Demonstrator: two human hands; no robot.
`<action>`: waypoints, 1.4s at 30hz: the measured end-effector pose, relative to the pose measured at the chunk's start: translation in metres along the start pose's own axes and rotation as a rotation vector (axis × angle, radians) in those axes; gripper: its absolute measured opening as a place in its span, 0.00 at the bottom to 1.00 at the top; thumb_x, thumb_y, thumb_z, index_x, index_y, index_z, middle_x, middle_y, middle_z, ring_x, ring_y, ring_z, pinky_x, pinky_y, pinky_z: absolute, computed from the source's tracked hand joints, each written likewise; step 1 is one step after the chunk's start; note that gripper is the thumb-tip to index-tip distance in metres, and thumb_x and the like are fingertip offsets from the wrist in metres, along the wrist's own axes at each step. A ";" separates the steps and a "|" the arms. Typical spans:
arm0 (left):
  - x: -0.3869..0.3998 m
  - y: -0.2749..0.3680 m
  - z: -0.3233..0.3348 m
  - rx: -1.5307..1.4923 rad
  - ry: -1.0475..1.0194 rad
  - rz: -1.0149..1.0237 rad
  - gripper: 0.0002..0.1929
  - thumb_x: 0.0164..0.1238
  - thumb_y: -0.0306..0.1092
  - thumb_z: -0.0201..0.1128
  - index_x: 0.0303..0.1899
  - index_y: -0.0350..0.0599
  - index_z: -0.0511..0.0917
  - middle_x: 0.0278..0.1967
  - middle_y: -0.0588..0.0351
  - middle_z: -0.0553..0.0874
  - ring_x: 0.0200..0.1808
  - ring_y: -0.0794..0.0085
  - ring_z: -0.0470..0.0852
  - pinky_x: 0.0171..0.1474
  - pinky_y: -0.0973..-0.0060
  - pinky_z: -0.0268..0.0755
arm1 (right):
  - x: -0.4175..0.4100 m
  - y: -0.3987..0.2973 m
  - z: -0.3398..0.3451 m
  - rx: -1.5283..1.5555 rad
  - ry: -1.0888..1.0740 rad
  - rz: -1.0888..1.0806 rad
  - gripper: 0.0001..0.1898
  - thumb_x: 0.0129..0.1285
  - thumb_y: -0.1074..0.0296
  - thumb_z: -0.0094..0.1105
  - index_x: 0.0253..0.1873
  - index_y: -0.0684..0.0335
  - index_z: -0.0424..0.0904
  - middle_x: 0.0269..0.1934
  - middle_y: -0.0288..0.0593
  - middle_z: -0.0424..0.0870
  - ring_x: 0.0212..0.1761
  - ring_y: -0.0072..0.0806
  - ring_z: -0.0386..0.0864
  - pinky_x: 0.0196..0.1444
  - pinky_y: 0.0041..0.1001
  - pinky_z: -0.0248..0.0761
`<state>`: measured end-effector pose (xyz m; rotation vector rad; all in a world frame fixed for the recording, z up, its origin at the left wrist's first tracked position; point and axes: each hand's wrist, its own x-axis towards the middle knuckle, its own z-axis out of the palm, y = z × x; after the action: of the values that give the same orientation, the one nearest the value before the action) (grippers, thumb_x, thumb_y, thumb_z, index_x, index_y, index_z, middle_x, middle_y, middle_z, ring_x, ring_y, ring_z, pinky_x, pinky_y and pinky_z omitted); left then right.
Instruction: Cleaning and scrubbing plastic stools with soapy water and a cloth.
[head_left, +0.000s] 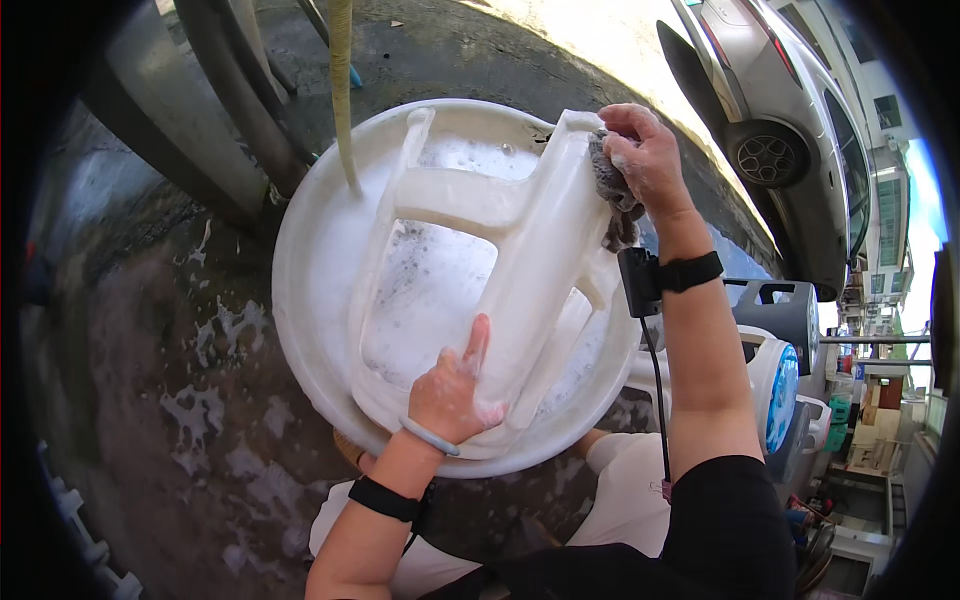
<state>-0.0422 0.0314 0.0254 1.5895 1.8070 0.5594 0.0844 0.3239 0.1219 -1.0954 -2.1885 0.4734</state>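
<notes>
A white plastic stool (547, 225) lies tilted on its side in a round white plastic tub (307, 300) of foamy water. My left hand (450, 390) grips the stool's leg at its lower end, thumb and finger spread over the plastic. Up at the stool's upper right end, my right hand (645, 157) holds a grey wet cloth (615, 180) against the leg's edge. Suds coat both hands. The underside of the stool is hidden by the foam.
A yellowish hose (341, 90) hangs into the tub. Thick grey posts (240, 97) stand at the upper left. More plastic stools (757, 375) are right of my right forearm. A parked silver car (795, 142) stands beyond. Foam streaks the wet concrete floor (150, 360).
</notes>
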 end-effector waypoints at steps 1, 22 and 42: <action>0.000 -0.002 0.000 0.004 0.007 -0.001 0.55 0.32 0.46 0.70 0.68 0.51 0.46 0.32 0.41 0.75 0.31 0.48 0.77 0.36 0.61 0.74 | 0.000 -0.006 0.011 -0.148 -0.022 -0.101 0.12 0.46 0.69 0.55 0.39 0.61 0.79 0.30 0.45 0.77 0.36 0.35 0.76 0.43 0.29 0.70; -0.002 0.002 0.007 -0.028 0.054 0.043 0.53 0.32 0.42 0.68 0.67 0.49 0.49 0.31 0.41 0.75 0.30 0.50 0.77 0.34 0.63 0.73 | 0.007 -0.016 -0.002 -0.387 -0.012 0.092 0.15 0.52 0.60 0.56 0.41 0.62 0.79 0.34 0.46 0.79 0.37 0.34 0.78 0.41 0.29 0.71; 0.001 0.042 0.010 0.078 -0.122 0.035 0.45 0.45 0.36 0.67 0.66 0.58 0.47 0.37 0.45 0.75 0.32 0.56 0.80 0.36 0.65 0.74 | -0.104 -0.079 0.031 -0.712 -0.322 0.096 0.17 0.52 0.54 0.57 0.34 0.64 0.78 0.33 0.52 0.76 0.33 0.46 0.77 0.35 0.37 0.71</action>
<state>-0.0064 0.0384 0.0475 1.6737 1.7319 0.4028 0.0646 0.1921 0.1039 -1.5785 -2.6873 -0.1323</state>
